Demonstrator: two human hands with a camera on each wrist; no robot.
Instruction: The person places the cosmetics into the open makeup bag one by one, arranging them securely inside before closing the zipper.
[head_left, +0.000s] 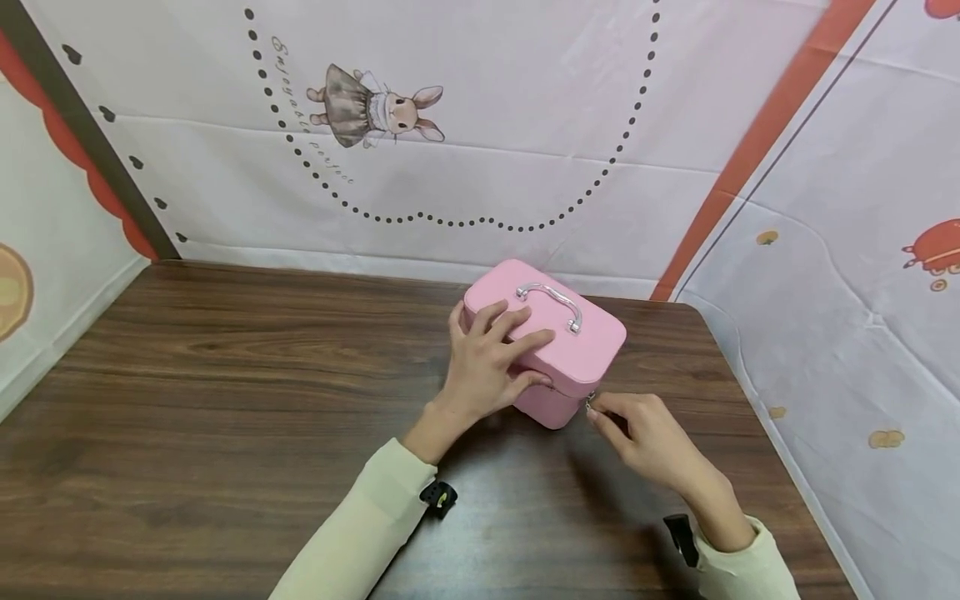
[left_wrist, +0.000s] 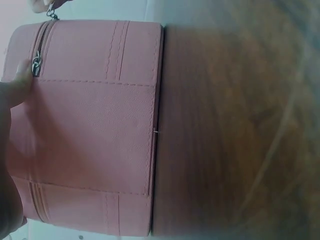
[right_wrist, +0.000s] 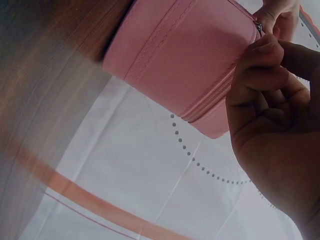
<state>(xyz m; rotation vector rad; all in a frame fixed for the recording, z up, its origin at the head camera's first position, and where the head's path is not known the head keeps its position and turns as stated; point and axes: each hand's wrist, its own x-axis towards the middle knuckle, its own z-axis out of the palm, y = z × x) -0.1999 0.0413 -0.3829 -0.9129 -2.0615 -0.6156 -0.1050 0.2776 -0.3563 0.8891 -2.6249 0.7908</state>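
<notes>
A pink vanity case [head_left: 596, 354] with a silver handle [head_left: 553, 293] on its lid stands on the dark wooden table. Fingers spread, my left hand [head_left: 480, 367] rests across the lid, its thumb against the front side. In the left wrist view that thumb lies beside one zipper slider [left_wrist: 36, 64]. At the near right corner, my right hand [head_left: 648, 437] pinches a second zipper pull [head_left: 589, 402] between thumb and index finger. The lid lies down on the body. Only a short stretch of zipper [left_wrist: 42, 42] shows between the two sliders.
The wooden table [head_left: 225, 417] extends left and in front of the case. A white printed cloth [head_left: 487, 183] with a rabbit figure hangs behind it, close to the case's back. Another printed cloth wall [head_left: 840, 333] borders the right table edge.
</notes>
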